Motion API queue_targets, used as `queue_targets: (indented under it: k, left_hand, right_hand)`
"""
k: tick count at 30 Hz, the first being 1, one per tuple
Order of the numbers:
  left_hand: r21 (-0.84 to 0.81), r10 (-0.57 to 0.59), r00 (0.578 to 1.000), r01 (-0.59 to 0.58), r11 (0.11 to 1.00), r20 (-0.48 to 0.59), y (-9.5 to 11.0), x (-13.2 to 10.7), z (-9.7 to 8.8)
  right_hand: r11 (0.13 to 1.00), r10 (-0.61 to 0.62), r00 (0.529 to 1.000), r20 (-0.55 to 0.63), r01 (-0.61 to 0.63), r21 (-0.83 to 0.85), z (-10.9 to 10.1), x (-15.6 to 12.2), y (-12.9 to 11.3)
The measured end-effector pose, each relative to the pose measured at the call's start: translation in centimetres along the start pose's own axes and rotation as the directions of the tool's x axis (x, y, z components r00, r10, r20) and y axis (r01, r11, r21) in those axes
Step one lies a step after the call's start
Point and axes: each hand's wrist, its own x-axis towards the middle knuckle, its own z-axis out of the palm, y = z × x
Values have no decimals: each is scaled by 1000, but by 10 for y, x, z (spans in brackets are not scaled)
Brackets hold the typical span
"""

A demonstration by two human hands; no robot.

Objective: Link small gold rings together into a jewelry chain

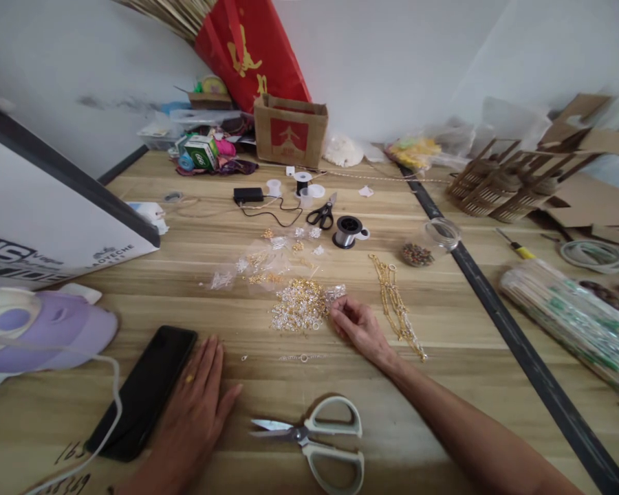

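Observation:
My left hand (199, 395) lies flat and open on the wooden table (443, 344), fingers stretched out, right beside a black phone (144, 388). My right hand (355, 323) reaches forward with its fingers pinched at the right edge of a pile of small gold and silver rings and clasps (299, 304); what the fingers hold is too small to name. A short thin chain piece (302, 357) lies between my hands. White-handled scissors (320, 440) rest close to me. Gold chains (395, 302) lie just right of my right hand.
Small clear bags of findings (261, 265), black scissors (322, 214), a wire spool (346, 231), a bead pile (417, 254) and a clear lid (443, 232) sit farther back. A purple device with a white cable (46, 326) is at left. A paper bag (290, 130) and cardboard pieces (516, 182) lie beyond.

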Motion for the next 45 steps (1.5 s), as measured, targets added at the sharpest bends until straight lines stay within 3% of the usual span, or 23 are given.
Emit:
queue_targets:
  k: [16,21,27,38,45]
  left_hand:
    - [14,-22,991,20,1000,130,-31,83,12]
    - [-32,-14,999,15,999,29,-5,64,6]
    - [-102,73,997,-71,992,16,23,29,11]
    - [-197,166,983,-148,969,78,30,72,22]
    - [-302,159,984,-127,945,82,35,87,26]
  right_hand:
    - [1000,5,1000,12,-5,0,1,-1,1]
    - [1000,-2,1000,14,2,6,0,-1,1]
    - [1000,7,1000,21,-7,2,0,-1,2]
    - [1000,6,1000,15,-6,-7,0,-1,0]
    - [999,23,1000,14,-23,-32,0,-1,0]
